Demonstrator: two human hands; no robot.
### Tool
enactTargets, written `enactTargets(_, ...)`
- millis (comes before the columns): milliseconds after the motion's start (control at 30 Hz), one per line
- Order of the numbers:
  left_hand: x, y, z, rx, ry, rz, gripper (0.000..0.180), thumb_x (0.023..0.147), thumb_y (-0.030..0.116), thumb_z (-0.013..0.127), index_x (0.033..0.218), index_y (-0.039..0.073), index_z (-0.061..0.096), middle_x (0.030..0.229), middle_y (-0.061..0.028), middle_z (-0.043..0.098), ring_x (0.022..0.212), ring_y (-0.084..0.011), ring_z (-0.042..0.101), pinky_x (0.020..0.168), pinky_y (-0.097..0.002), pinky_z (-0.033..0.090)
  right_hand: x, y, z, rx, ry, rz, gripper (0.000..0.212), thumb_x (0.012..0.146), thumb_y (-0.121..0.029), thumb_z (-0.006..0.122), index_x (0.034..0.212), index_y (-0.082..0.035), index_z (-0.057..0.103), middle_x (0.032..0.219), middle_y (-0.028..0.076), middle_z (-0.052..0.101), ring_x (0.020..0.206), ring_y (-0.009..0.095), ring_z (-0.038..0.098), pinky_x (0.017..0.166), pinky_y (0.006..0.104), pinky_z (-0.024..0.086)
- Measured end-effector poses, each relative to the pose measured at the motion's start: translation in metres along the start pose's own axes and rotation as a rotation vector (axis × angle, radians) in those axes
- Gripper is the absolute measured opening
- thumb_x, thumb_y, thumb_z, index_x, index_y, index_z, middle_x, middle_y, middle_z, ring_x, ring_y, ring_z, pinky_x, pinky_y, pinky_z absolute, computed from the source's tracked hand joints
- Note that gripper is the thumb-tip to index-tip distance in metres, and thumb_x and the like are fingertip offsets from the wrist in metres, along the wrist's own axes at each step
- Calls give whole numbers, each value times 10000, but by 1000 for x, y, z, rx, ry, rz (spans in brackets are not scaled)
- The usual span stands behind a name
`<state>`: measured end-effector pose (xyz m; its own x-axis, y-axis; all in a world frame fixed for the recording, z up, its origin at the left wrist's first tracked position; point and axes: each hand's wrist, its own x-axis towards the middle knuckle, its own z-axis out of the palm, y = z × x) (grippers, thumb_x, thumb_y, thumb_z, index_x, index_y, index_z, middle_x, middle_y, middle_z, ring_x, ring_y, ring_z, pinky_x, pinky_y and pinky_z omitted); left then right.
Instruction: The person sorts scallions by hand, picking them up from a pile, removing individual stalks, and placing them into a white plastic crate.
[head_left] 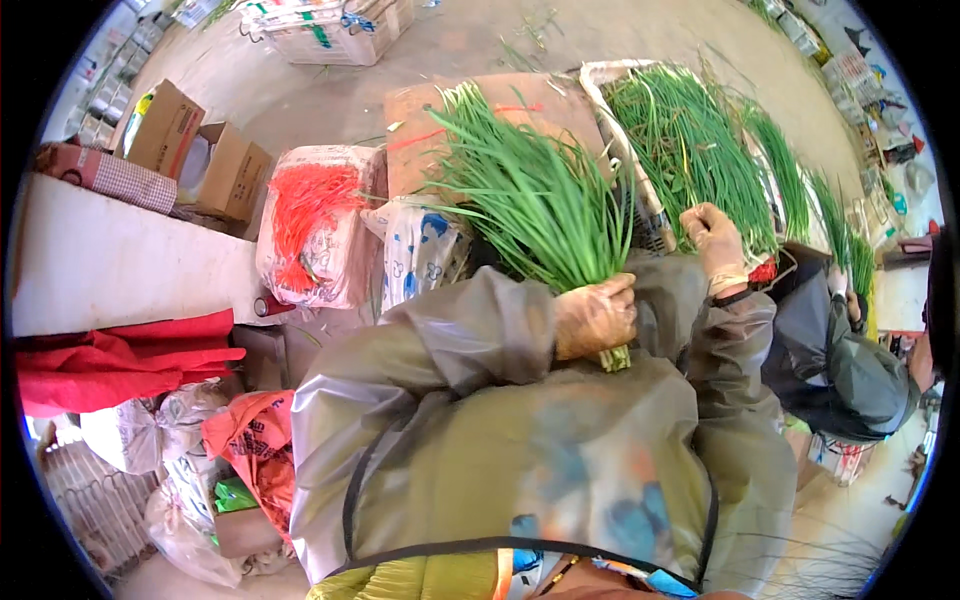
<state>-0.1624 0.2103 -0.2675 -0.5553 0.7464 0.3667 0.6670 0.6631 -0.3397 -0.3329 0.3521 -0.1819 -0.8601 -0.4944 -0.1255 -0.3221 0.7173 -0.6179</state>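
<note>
My left hand is wrapped round the lower stalks of a thick bunch of green chives. Its leaves fan up and to the left, and the cut stalk ends poke out below my fist. To its right, my right hand is closed, fingers curled, at the near edge of a crate heaped with loose chives. What those fingers hold, if anything, cannot be made out. Both hands look covered by thin gloves. Behind the bunch lies a cardboard sheet, partly hidden by the leaves.
Red ties lie on a white wrapped pack at left, beside a patterned bag. An open carton and red cloth are farther left. At right, a co-worker in a dark smock sits by more chives.
</note>
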Motion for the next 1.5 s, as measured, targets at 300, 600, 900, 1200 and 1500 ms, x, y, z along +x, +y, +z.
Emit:
enactTargets(300, 85, -20, -13, 471, -10, -47, 150, 838, 232, 493, 735, 137, 438, 625, 10, 448, 592, -153, 452, 569, -277, 389, 19, 51, -16, 78, 123, -183, 251, 793, -89, 612, 1042, -59, 613, 968, 69, 623, 851, 184, 596, 760, 283, 468)
enactTargets(600, 54, -93, -118, -1996, 722, 33, 219, 746, 193, 624, 928, 73, 602, 852, -64, 610, 763, -194, 588, 676, -310, 483, -5, -82, -38, 877, -239, -606, 724, 834, -605, 414, 1223, 5, 452, 1221, 121, 498, 1100, 216, 487, 961, 355, 368)
enactTargets(900, -45, -130, 33, -2543, 1675, -798, 215, 820, 113, 603, 1003, 38, 520, 826, -64, 524, 823, -214, 514, 762, -338, 454, -5, -52, 146, 658, -352, -333, 778, 649, -113, 763, 1296, -10, 344, 1186, 87, 483, 1058, 194, 465, 924, 310, 373)
enactTargets(1200, -136, -160, 174, -1276, 1171, -1827, 405, 775, 118, 632, 1141, 12, 496, 885, -42, 528, 787, -139, 493, 746, -307, 432, 180, -82, 129, 851, -317, -143, 335, 693, -187, 702, 940, -5, 569, 703, 48, 588, 592, 135, 560, 528, 254, 460)
enactTargets(1500, -186, -168, 206, -977, 901, -2223, 511, 744, 7, 623, 1214, -2, 424, 1066, -123, 520, 888, -238, 530, 763, -367, 454, 268, -65, 297, 22, -187, -88, 770, 663, -287, 724, 1289, -31, 355, 1218, 213, 474, 1133, 336, 457, 957, 381, 360)
